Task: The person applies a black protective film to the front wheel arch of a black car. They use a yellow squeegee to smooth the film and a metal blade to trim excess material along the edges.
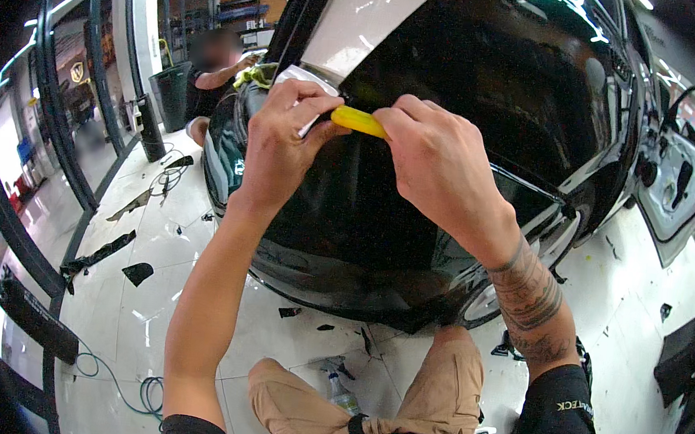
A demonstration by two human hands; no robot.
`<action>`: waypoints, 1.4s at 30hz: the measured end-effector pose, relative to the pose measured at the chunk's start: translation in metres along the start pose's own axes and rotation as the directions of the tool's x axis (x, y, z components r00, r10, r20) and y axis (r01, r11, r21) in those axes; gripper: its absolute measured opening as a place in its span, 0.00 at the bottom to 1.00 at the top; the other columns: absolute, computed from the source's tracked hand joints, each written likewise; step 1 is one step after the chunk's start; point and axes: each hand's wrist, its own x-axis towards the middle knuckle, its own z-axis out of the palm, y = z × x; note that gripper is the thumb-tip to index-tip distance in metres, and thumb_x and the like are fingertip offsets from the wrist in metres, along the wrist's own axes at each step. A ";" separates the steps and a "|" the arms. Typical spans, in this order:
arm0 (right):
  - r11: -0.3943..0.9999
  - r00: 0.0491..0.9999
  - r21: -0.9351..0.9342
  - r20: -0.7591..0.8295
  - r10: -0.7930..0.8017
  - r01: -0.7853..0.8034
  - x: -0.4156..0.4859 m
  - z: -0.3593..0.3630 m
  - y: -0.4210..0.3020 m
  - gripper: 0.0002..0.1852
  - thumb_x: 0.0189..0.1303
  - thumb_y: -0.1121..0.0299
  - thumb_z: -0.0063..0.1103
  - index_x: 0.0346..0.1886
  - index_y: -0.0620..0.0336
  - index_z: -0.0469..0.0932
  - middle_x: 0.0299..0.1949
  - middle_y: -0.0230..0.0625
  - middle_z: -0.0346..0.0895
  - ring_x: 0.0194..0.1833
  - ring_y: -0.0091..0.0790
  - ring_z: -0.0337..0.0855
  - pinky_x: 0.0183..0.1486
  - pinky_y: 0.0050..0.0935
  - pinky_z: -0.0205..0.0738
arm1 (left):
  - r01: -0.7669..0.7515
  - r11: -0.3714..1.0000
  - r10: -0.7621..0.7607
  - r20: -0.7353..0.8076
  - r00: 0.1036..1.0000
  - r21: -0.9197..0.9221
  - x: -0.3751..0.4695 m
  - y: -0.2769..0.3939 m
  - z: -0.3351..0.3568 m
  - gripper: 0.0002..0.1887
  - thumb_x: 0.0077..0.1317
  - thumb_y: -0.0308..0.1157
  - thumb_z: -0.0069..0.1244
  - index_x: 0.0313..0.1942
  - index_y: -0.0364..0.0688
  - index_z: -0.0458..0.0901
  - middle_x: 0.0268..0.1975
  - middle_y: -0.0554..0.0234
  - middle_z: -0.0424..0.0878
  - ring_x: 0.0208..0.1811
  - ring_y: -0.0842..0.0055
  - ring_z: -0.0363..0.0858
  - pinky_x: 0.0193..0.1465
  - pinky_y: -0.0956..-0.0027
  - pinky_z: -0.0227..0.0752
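Note:
My right hand (446,151) grips a yellow tool (359,121), probably a handle, in a fingertip hold over the front corner of a car. The tool's far end sits at the thumb and index fingertip of my left hand (282,143). Those two fingers are bent close together; whether they pinch the tool or a dark edge behind it cannot be made out. Glossy black surface (347,217) spreads below and beyond both hands. Above them a white panel (365,17) runs up the car, and a small white piece (310,80) shows just behind my left fingers.
Another person (210,81) crouches at the car's far side by a dark bin (169,96). Black scraps (138,273) and a coiled hose (152,395) lie on the tiles. A spray bottle (341,393) stands between my legs. An open car door (680,172) juts out at right.

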 end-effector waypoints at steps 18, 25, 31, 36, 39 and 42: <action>0.982 0.966 0.060 0.200 0.163 -0.178 0.010 -0.041 0.009 0.09 0.58 0.65 0.61 0.30 0.60 0.87 0.30 0.45 0.86 0.33 0.43 0.90 0.36 0.40 0.84 | -0.301 0.935 0.285 0.111 0.952 0.187 -0.002 0.016 0.024 0.15 0.56 0.23 0.62 0.46 0.34 0.84 0.49 0.52 0.82 0.53 0.57 0.80 0.56 0.58 0.73; 0.961 0.901 -0.079 0.335 0.277 -0.266 -0.046 -0.076 0.061 0.08 0.52 0.72 0.61 0.35 0.59 0.86 0.30 0.47 0.84 0.36 0.50 0.87 0.40 0.42 0.83 | -0.332 0.931 0.297 0.214 0.930 0.154 0.009 0.077 0.068 0.15 0.53 0.25 0.65 0.42 0.35 0.85 0.43 0.57 0.82 0.47 0.63 0.79 0.49 0.61 0.74; 0.950 0.880 -0.107 0.359 0.313 -0.294 -0.096 -0.091 0.108 0.06 0.54 0.73 0.62 0.35 0.61 0.83 0.31 0.48 0.83 0.37 0.55 0.84 0.42 0.46 0.81 | -0.311 0.926 0.259 0.242 0.935 0.212 0.007 0.096 0.086 0.12 0.57 0.26 0.63 0.42 0.35 0.86 0.39 0.59 0.80 0.44 0.66 0.77 0.46 0.62 0.72; 0.901 0.910 0.133 0.100 0.402 -0.413 -0.168 -0.125 0.162 0.10 0.56 0.68 0.66 0.39 0.63 0.84 0.28 0.46 0.83 0.32 0.47 0.87 0.37 0.39 0.81 | -0.386 0.889 0.327 0.248 0.912 0.247 0.000 0.114 0.112 0.11 0.61 0.26 0.61 0.45 0.36 0.87 0.39 0.62 0.79 0.43 0.69 0.75 0.47 0.64 0.70; 0.793 0.787 0.381 -0.219 0.577 -0.475 -0.213 -0.120 0.130 0.10 0.57 0.67 0.69 0.36 0.63 0.83 0.27 0.44 0.82 0.29 0.46 0.85 0.33 0.39 0.77 | -0.425 0.872 0.355 0.286 0.890 0.242 0.001 0.127 0.134 0.12 0.62 0.27 0.61 0.46 0.37 0.87 0.40 0.63 0.80 0.45 0.69 0.76 0.47 0.64 0.69; 0.708 0.754 0.508 -0.160 0.637 -0.490 -0.241 -0.070 0.081 0.08 0.55 0.73 0.70 0.35 0.64 0.80 0.29 0.44 0.77 0.30 0.48 0.82 0.31 0.38 0.75 | -0.530 0.841 0.467 0.347 0.813 0.110 0.017 0.146 0.171 0.14 0.61 0.28 0.61 0.48 0.39 0.86 0.42 0.64 0.81 0.47 0.69 0.77 0.47 0.65 0.69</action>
